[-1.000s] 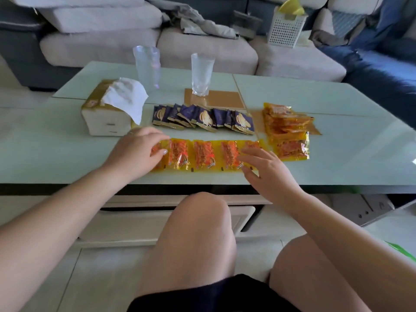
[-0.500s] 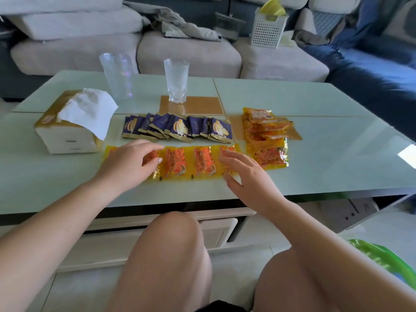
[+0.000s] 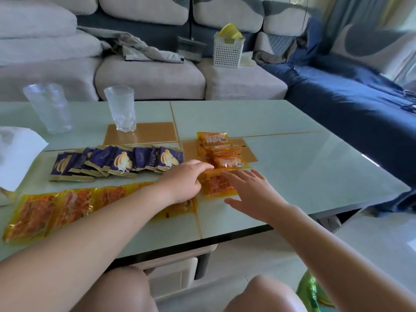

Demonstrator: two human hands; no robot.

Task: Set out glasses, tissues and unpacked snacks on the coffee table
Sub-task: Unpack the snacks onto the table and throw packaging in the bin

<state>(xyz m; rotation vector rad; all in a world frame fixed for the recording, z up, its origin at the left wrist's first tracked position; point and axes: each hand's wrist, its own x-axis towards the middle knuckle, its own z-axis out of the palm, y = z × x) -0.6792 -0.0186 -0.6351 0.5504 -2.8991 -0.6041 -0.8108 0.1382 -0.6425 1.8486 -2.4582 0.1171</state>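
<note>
Both hands (image 3: 184, 181) now rightward, fingers (image 3: 245, 176) over orange packet stack (image 3: 221, 158).

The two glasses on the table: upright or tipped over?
Upright. Both glasses stand on their bases, rims up, on the coffee table.

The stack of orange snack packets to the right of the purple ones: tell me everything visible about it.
The stack of orange snack packets is a loose pile of flat, glossy yellow-orange pouches that look like plastic film, reddish food showing through and small printed labels on top. They overlap like shingles, running from the far end toward the person, on the coffee table and partly over a tan inlay. The left hand has its fingertips on the nearer packets; the right hand, fingers spread, reaches to the nearest one.
</note>
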